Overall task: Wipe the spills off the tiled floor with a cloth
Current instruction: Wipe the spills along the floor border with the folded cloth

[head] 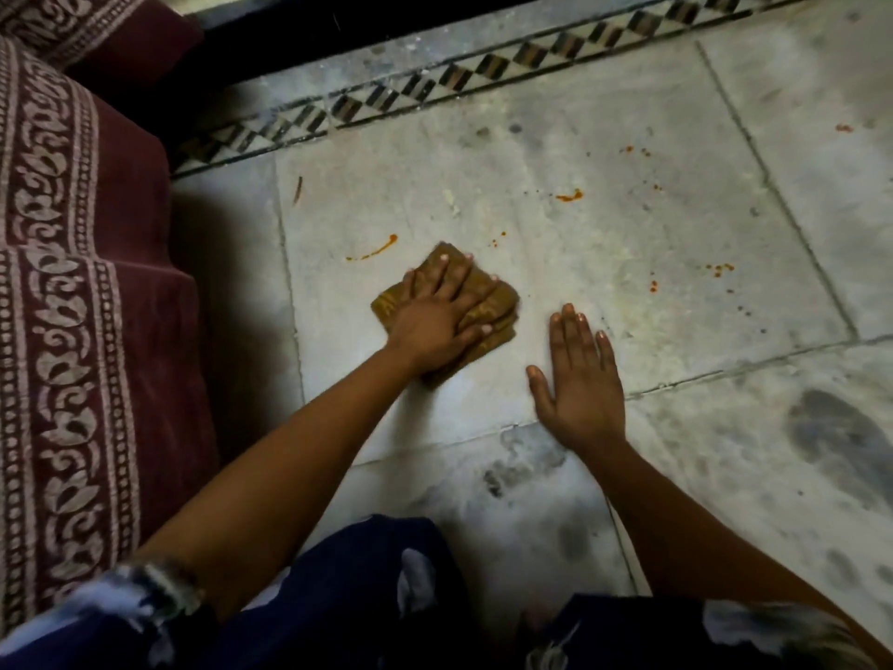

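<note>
I'm looking down at a pale, mottled stone floor (628,292) laid in large slabs with dark seams and grey smudges. A black-and-white diamond border strip (483,72) runs diagonally along its far edge, beside a dark band. On the left sits maroon upholstery (72,282) with pale patterned bands. Light is dim, corners shadowed

Pale marbled stone floor tiles (604,244), matt and smudged grey, dull sheen around the centre. Woven mustard-brown cloth (488,309), folded, soft and matt. Glossy orange spills (569,196) toward 1 o'clock. Maroon velvety fabric (72,282) with woven pale patterned bands at 9 o'clock. Black-and-brown inlaid stone border (435,84) at 12 o'clock, dusty.
</note>
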Demonstrator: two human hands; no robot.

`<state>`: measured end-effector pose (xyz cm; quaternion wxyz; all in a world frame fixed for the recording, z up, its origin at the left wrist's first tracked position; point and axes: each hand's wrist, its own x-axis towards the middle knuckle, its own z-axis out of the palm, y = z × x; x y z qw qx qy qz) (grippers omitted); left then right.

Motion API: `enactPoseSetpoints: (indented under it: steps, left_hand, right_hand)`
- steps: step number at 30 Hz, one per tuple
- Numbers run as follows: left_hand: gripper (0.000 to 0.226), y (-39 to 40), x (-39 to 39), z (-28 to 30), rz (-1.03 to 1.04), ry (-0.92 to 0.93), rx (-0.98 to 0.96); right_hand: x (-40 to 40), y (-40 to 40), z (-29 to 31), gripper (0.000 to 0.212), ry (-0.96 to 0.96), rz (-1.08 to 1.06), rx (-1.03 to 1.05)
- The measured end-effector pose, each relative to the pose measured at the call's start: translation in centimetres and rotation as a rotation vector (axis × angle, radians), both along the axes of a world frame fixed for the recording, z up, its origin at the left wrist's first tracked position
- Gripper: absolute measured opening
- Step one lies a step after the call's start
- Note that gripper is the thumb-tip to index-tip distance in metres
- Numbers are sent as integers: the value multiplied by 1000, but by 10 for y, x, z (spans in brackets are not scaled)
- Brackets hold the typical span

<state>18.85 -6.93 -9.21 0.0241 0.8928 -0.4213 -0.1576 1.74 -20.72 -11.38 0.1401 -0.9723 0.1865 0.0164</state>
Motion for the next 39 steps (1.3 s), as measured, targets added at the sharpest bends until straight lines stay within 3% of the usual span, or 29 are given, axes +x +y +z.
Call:
enactPoseSetpoints:
  steps: [5,8,13,16,20,26,30,35,39]
  left_hand:
    - [60,46,-39,-14,-135,-84,-104]
    - [61,65,-24,-15,-100,-85,-132]
    - [63,11,-2,-9,95,-66,-106]
    - [63,1,-16,-8,-29,-83,-96]
    - [62,48,-35,-13,-175,-89,-136]
    - [64,29,12,-6,76,-19,-57]
    - [62,5,1,-4,79,-45,-75]
    - [61,54,-33,-8,-29,-66,-133]
    - [63,95,-12,-11,124,-73,-146]
  right_hand:
    - [0,-1,-2,68,-13,-7,3]
    - [-1,-1,-2,68,-12,-10,3]
    - [-1,-1,0,68,15,-5,-2]
    - [-1,-1,2,68,16,-3,2]
    - [-1,-1,0,68,2,-4,1]
    - [-2,-1,-1,69,9,-9,2]
    - [1,1,0,66,-45,-40,11]
    - [31,-1,5,63,-101,-25,28]
    - [51,-11,1,66,-44,-37,-6]
